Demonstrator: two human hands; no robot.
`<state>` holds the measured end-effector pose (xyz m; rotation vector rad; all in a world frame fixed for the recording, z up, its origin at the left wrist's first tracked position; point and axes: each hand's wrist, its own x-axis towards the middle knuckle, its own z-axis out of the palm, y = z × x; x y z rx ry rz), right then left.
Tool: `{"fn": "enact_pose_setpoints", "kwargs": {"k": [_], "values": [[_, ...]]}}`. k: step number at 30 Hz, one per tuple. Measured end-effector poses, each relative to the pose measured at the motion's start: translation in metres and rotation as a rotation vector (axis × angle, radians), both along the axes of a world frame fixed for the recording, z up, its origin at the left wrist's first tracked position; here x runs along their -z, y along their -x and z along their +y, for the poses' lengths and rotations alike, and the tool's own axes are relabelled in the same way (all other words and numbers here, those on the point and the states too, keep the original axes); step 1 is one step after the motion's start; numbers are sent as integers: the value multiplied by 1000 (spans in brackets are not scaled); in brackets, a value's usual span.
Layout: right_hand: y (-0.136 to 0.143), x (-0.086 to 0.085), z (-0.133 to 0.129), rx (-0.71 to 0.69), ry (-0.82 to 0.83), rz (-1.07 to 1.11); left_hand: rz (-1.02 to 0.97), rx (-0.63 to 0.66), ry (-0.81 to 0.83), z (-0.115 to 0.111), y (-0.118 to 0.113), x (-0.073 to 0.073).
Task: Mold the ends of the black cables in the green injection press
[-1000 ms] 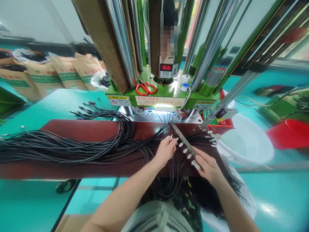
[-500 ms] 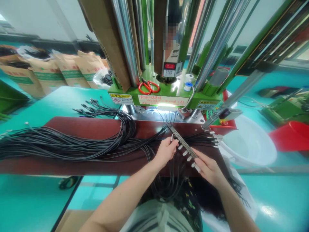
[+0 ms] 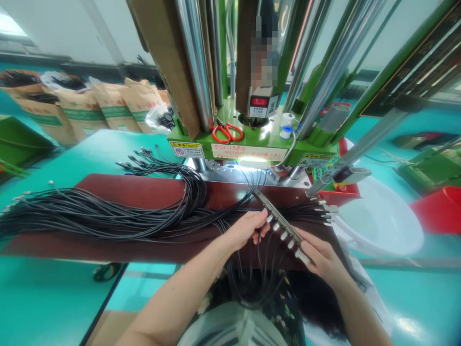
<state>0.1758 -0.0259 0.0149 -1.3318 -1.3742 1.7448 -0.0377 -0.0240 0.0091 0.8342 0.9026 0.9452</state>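
A long narrow metal bar fixture [image 3: 281,219] slants over the front of the brown work board. Several silver cable connectors [image 3: 276,226] sit in a row along its near side, with black cables [image 3: 264,264] hanging from them toward my lap. My right hand [image 3: 324,254] is closed on the bar's lower right end, thumb on top. My left hand [image 3: 248,228] is at the bar's left side, thumb and fingers pinched at the cable end nearest its upper part; the fingers partly hide what they grip.
A large bundle of black cables [image 3: 108,211] lies across the brown board [image 3: 101,185]. Behind it stands a green press machine [image 3: 201,142] with a lit work area, red-handled scissors [image 3: 227,132] and a blue-and-white spool [image 3: 287,130]. A white tub [image 3: 382,216] stands at right.
The bar has shifted slightly right and down in view, as has the whole scene. My left fingers have moved down onto the bar's side; an upright metal tip by them no longer shows.
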Motion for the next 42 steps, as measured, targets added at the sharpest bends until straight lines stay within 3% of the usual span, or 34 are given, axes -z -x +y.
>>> {"fn": "enact_pose_setpoints", "kwargs": {"k": [9, 16, 21, 24, 29, 32, 35, 39, 42], "values": [[0, -1, -1, -44, -18, 16, -144, 44, 84, 2, 6, -2], [-2, 0, 6, -253, -364, -146, -129, -5, 91, 1, 7, 4], [-1, -1, 6, -253, -369, -108, -78, 38, 89, 3, 6, 4], [-6, -2, 3, -215, -282, -76, 146, 46, 23, -1, 4, 4], [-28, -13, 4, -197, -47, -181, 755, -118, -377, -18, 10, -7], [-39, -26, 21, -305, -67, -262, 839, -112, -471, -25, 18, -15], [-39, -40, 54, -456, -160, -389, 838, -113, -481, -27, 23, -20], [-12, -55, 106, -604, -325, -629, 844, -132, -507, -29, 32, -22], [17, -57, 138, -761, -589, -729, 856, -158, -511, -32, 43, -21]]}}
